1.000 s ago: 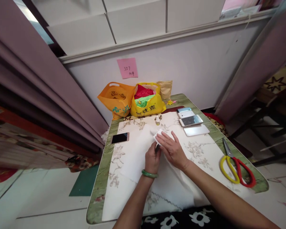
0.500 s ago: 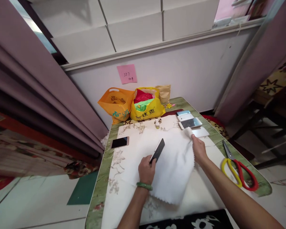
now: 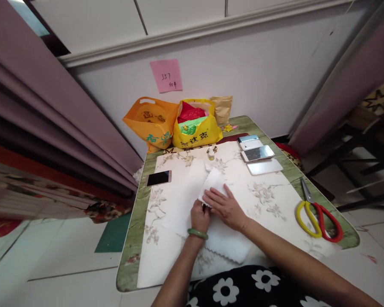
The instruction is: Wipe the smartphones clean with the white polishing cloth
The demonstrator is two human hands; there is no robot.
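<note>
My left hand (image 3: 200,216), with a green bangle on the wrist, is closed around a dark smartphone at the middle of the table. The phone is almost wholly hidden now by a white cloth (image 3: 227,243) with a zigzag edge. Part of this cloth is folded over the phone; the rest spreads below my hands. My right hand (image 3: 228,209) lies flat on the folded part, fingers stretched out and thumb apart, pressing against it from the right.
A smartphone (image 3: 159,178) lies at the left, several more, such as a white one (image 3: 265,166), at the right. Scissors (image 3: 320,219) with yellow and red handles rest near the right edge. An orange bag (image 3: 152,123), a yellow bag (image 3: 198,138) and a brown pouch (image 3: 222,109) stand behind.
My right hand has moved left from the cloth's far right corner to the phone, bringing the cloth over it. The phone, bare before, is now covered. The view has tilted down slightly.
</note>
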